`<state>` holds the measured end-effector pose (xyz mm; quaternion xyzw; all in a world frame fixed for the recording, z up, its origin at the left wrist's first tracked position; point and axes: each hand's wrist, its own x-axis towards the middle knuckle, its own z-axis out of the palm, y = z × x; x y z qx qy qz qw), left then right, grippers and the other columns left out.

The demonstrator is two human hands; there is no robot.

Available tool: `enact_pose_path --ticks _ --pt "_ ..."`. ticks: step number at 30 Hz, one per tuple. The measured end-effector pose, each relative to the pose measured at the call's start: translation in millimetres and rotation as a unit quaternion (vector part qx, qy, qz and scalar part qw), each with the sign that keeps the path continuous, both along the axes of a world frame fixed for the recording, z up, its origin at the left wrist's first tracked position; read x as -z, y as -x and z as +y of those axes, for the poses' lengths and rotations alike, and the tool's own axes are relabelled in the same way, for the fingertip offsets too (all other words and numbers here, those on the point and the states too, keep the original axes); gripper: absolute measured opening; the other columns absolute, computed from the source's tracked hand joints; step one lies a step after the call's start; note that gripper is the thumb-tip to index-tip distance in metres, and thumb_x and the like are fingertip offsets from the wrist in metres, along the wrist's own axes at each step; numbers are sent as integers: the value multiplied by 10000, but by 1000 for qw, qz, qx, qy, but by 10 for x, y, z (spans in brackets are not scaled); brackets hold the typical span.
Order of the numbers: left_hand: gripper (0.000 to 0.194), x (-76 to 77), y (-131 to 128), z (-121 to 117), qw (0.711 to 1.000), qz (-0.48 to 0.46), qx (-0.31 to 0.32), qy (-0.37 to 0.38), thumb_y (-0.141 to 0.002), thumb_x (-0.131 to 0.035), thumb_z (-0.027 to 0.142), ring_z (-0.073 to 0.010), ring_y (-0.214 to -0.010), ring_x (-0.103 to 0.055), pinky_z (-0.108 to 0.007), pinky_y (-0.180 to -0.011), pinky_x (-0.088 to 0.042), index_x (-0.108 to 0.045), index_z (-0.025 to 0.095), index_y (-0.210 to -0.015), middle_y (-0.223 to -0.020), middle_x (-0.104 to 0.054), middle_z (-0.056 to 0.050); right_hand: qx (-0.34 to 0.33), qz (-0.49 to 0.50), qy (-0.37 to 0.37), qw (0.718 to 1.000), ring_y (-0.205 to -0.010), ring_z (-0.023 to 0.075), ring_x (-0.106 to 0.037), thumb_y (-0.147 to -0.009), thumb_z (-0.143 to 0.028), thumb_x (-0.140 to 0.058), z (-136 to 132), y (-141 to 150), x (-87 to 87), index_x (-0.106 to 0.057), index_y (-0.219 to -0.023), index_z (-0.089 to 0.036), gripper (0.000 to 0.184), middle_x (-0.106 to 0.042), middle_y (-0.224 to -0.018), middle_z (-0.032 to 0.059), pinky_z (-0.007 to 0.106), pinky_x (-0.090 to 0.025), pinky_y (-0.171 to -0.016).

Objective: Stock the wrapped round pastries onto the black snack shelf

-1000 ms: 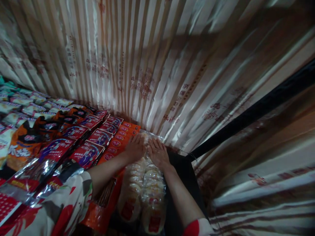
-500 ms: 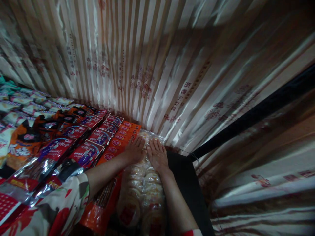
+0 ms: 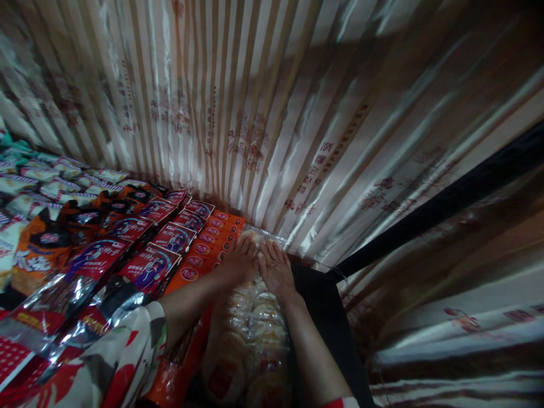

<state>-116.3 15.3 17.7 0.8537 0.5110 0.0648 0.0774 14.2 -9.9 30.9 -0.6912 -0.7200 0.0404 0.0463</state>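
Two rows of clear-wrapped round flat cakes (image 3: pixel 267 323) run from the near edge toward the curtain, overlapping one another. My left hand (image 3: pixel 240 260) lies on the far part of the left row, fingers stretched forward. Beside it, my right hand (image 3: pixel 275 269) rests flat on the far end of the right row, its fingers extended. The palms cover the packs beneath them. Directly left of the cakes are orange packets (image 3: pixel 208 241) with oval labels, lined up front to back; my left forearm crosses over them.
Red snack packets (image 3: pixel 153 263), orange-and-black bags (image 3: pixel 42 243) and white bags (image 3: pixel 55 187) fill the left side. A pale printed curtain (image 3: pixel 238 102) hangs behind. Black table surface (image 3: pixel 317 294) shows right of the cakes, and a dark bar (image 3: pixel 446 198) slants up from its corner.
Both hands stay on the cakes. My left hand and forearm have shifted slightly right, and the right hand has moved a little right too. The view has shifted slightly.
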Motion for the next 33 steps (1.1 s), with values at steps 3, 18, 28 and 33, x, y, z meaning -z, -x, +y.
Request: enact_pose_path --ticks 3,18,28,33 --pt "563 7 2 -1 1000 2 -3 -3 -933 -217 382 -240 -1402 -115 -480 -1128 -131 -278 107 -1420 -1503 -208 -122 -4 6 -10 1000 -1407 186 -114 -951 -413 -146 10 -4 50 -297 -1420 -192 540 -254 -1500 24 392 -97 -1130" --pt "538 -345 29 -473 996 -3 65 68 -923 -260 420 -274 -1396 -129 -516 -1114 -122 -297 208 -1416 -1506 -222 -82 10 315 -49 948 -1412 184 -22 -875 -645 -129 -361 -315 123 -367 -1389 -191 727 -199 -1519 26 402 -55 -1164" --pt "573 -192 16 -514 997 -2 62 43 -916 -255 488 -274 -1397 -130 -537 -1107 -102 -311 207 -1412 -1494 -245 -100 76 360 -103 924 -1408 166 -96 -888 -610 -65 -427 -183 245 -349 -1397 -170 730 -215 -1516 44 370 -132 -1147" --pt "562 -278 37 -484 998 1 64 26 -911 -290 485 -296 -1396 -115 -509 -1109 -120 -321 225 -1408 -1510 -209 -88 159 449 -180 861 -1378 165 -232 -895 -569 -32 -519 -321 294 -318 -1409 -153 720 -268 -1497 53 338 -210 -1119"
